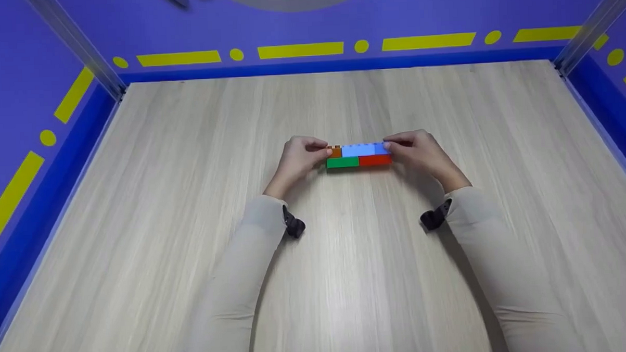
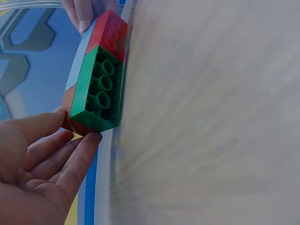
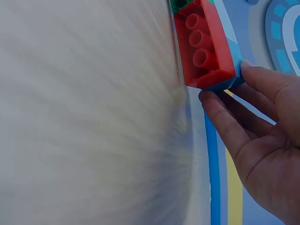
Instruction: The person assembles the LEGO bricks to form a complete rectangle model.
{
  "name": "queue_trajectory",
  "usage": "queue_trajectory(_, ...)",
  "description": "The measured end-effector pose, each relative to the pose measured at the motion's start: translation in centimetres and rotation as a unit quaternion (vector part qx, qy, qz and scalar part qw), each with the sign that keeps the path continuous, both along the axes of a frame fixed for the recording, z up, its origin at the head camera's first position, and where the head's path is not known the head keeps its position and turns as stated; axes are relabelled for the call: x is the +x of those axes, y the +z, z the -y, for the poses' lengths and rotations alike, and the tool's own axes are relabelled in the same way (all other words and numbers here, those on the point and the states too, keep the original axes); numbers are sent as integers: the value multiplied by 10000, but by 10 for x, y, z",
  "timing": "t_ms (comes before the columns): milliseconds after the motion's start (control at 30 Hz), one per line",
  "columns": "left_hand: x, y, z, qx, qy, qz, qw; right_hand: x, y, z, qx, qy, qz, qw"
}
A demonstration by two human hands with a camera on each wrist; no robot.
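Two rows of toy building bricks form one joined block between the hands. The lower row has a green brick [image 1: 343, 163] on the left and a red brick [image 1: 375, 160] on the right. Above them run an orange-brown brick [image 1: 335, 152], a light blue brick [image 1: 357, 151] and a darker blue brick [image 1: 381, 148]. My left hand [image 1: 304, 156] pinches the orange-brown end between thumb and fingers. At the other end my right hand [image 1: 420, 150] pinches the darker blue brick. Both wrist views show hollow undersides with round tubes on the green brick [image 2: 83, 89] and red brick [image 3: 219, 42].
A pale wood-grain table [image 1: 316, 280] lies beneath the hands. Blue-purple panels [image 1: 308, 27] with yellow dashes and dots rise behind it and at both sides. A small black wrist camera [image 1: 294, 226] sits on the left sleeve, another camera [image 1: 433, 218] on the right.
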State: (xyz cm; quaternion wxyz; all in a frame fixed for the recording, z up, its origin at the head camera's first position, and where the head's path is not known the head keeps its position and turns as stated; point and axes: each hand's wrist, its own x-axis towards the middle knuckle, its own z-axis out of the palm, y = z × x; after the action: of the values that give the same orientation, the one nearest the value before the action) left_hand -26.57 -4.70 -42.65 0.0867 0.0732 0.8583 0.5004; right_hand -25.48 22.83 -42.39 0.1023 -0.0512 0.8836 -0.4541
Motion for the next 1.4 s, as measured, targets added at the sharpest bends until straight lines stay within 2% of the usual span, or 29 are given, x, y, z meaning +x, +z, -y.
queue_trajectory(367, -4, -5, -2, 141, 275, -169, 9994, -5, -6, 6, 8, -382, -298, 9988)
queue_trajectory(500, -4, -6, -2, 290, 329, -23, 9990, -7, -6, 9, -45, -507, -257, 9984)
queue_trajectory(800, -4, -5, -1, 294, 222, 284, 9989, -10, -7, 14, -106, -820, -184, 9964)
queue_trajectory(1200, -5, -6, -1, 30, 19, 303, 9995, -11, -7, 15, -10, -906, -133, 9958)
queue_trajectory(1400, -6, -7, -1, 64, -116, 320, 9994, -11, -8, 15, -16, -869, -45, 9962)
